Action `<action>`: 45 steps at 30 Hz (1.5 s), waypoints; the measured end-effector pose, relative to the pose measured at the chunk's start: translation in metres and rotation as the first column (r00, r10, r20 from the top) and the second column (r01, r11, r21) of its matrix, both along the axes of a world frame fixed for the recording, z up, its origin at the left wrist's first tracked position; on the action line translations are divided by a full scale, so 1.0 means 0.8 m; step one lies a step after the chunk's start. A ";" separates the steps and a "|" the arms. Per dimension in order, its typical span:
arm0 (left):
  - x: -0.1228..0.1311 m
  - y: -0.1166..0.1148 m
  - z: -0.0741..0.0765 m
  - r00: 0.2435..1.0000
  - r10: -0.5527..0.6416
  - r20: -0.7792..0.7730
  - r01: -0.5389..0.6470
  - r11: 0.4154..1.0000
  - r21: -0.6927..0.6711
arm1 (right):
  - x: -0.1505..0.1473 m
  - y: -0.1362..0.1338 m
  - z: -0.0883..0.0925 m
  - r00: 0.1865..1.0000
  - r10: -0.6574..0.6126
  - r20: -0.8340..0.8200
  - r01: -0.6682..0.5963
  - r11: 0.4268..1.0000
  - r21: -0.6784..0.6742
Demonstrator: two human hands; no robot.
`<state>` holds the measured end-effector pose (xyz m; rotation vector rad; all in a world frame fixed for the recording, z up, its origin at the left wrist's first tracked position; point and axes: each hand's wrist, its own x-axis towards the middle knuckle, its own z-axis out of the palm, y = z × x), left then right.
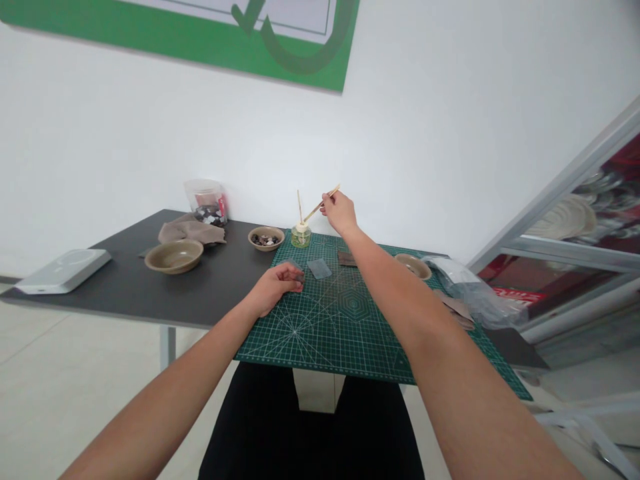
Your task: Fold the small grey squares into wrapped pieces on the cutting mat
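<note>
Head view, right hand [340, 212] pinching thin stick [323, 203] above small jar [301, 235] – left hand [274, 287] pressing clear sheet [295, 268]

The green poster [300, 60] on the wall was cut off by the top edge, its design unreadable. The left hand [273, 287] covered most of a small clear piece [295, 267], hiding its shape. The contents of the small bowl [266, 238] and the lidded tub [207, 202] were too small to identify. The right arm hid part of a dark square [346, 258].
</note>
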<state>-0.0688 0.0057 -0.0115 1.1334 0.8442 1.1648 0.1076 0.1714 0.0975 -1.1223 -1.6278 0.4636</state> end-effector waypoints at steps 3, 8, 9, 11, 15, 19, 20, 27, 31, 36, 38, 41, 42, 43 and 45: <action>0.000 0.000 0.000 0.999 0.005 -0.046 -0.006 1.000 -0.012 | 0.009 -0.016 0.005 0.993 -0.022 -0.118 0.025 0.999 0.031; -0.003 0.005 -0.005 0.995 0.018 -0.103 -0.018 1.000 0.009 | 0.034 -0.063 -0.005 0.893 -0.011 -0.450 -0.016 0.998 -0.057; -0.003 0.005 -0.005 0.995 0.015 -0.103 -0.014 1.000 0.011 | 0.039 -0.075 -0.010 0.862 -0.012 -0.507 -0.041 0.995 -0.094; -0.003 0.005 -0.004 0.995 0.017 -0.100 -0.015 1.000 0.014 | 0.049 -0.099 -0.021 0.800 -0.016 -0.599 -0.085 0.986 -0.140; -0.001 0.002 0.002 0.992 0.026 -0.121 -0.028 0.999 -0.015 | 0.064 -0.146 -0.046 0.689 -0.023 -0.725 -0.177 0.964 -0.199; 0.001 0.000 0.004 0.990 0.055 -0.131 -0.056 0.998 -0.005 | 0.071 -0.178 -0.072 0.636 -0.052 -0.770 -0.229 0.940 -0.253; 0.002 0.000 0.004 0.990 0.062 -0.130 -0.062 0.998 0.008 | 0.071 -0.182 -0.078 0.626 -0.062 -0.778 -0.235 0.936 -0.263; 0.001 0.001 0.001 0.988 0.062 -0.142 -0.055 0.997 0.051 | 0.068 -0.190 -0.109 0.578 -0.102 -0.809 -0.279 0.908 -0.314; 0.001 -0.001 0.003 0.983 0.081 -0.166 -0.072 0.996 0.059 | 0.066 -0.190 -0.115 0.591 -0.121 -0.798 -0.285 0.894 -0.347; 0.002 -0.003 0.006 0.979 0.084 -0.188 -0.074 0.996 0.059 | 0.064 -0.193 -0.120 0.606 -0.109 -0.788 -0.303 0.884 -0.355; 0.002 -0.004 0.007 0.979 0.072 -0.189 -0.062 0.996 0.057 | 0.063 -0.193 -0.120 0.604 -0.111 -0.789 -0.301 0.885 -0.355; 0.002 -0.004 0.007 0.980 0.065 -0.189 -0.056 0.997 0.056 | 0.062 -0.193 -0.120 0.599 -0.114 -0.793 -0.302 0.885 -0.356; 0.002 -0.004 0.006 0.979 0.068 -0.192 -0.057 0.997 0.060 | 0.062 -0.193 -0.120 0.599 -0.115 -0.792 -0.303 0.883 -0.357; 0.002 -0.003 0.006 0.978 0.071 -0.196 -0.059 0.996 0.066 | 0.062 -0.193 -0.120 0.601 -0.115 -0.791 -0.305 0.882 -0.360; 0.001 -0.002 0.005 0.975 0.080 -0.206 -0.065 0.995 0.079 | 0.062 -0.193 -0.121 0.607 -0.116 -0.786 -0.308 0.878 -0.367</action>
